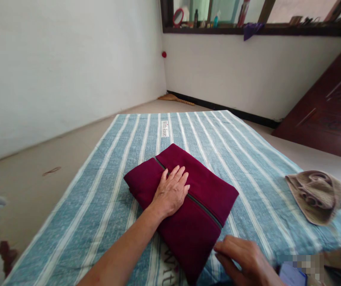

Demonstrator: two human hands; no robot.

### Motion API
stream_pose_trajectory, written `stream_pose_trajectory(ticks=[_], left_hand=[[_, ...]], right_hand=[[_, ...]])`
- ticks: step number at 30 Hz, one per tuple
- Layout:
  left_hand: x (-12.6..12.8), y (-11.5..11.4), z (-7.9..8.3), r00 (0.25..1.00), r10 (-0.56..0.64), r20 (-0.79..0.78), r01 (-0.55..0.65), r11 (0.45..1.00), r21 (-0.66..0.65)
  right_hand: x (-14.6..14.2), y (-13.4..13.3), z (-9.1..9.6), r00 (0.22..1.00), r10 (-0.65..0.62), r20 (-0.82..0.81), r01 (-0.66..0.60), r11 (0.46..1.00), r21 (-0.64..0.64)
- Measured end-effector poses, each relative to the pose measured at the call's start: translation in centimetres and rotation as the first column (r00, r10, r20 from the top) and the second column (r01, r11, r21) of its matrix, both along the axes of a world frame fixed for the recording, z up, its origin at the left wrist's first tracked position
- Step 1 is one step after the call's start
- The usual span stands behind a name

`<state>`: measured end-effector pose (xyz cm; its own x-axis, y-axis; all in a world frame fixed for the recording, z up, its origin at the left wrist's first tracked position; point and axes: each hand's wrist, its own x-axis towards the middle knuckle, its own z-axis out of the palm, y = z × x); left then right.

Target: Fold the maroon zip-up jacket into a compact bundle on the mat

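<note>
A folded maroon cloth [202,206] with a dark zipper line across it lies on a blue-and-white striped quilt [233,159]. My left hand [170,191] rests flat on the cloth, fingers spread, holding nothing. At the cloth's lower right corner, my right hand [242,260] lies on the quilt with its fingers loosely curled. It is close to the cloth's edge and holds nothing visible. A crumpled beige towel [318,196] sits on the quilt's right side, beyond my right hand.
The quilt lies on a beige floor [39,190] between white walls. A dark wooden door [328,107] stands at the right, and a straw broom [175,98] lies along the far wall. A dark shelf [248,28] holds bottles. A blurred patch hides the lower right corner.
</note>
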<state>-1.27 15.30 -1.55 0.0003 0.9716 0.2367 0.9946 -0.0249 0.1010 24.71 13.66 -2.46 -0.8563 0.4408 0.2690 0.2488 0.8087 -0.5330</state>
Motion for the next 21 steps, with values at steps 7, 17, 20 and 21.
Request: stream_pose_trajectory(ticks=[7,17,20,21], left_hand=[[0.1,-0.2,0.0,1.000,0.001,-0.004,-0.001,1.000,-0.009],[0.2,-0.4,0.1,1.000,-0.003,0.008,0.002,1.000,0.013],[0.2,-0.4,0.1,1.000,-0.002,0.014,0.002,1.000,0.019],[0.2,-0.4,0.1,1.000,-0.003,0.017,0.003,1.000,0.017]], right_hand=[[-9.0,-0.2,3.4,0.984,0.007,0.177,-0.042,0.980,0.195],[-11.9,-1.0,4.2,0.819,0.046,0.572,-0.156,0.977,0.144],[-12.5,-1.3,4.1,0.810,0.051,0.585,-0.159,0.978,0.135],[-12.6,-1.4,4.1,0.809,0.052,0.585,-0.161,0.977,0.136]])
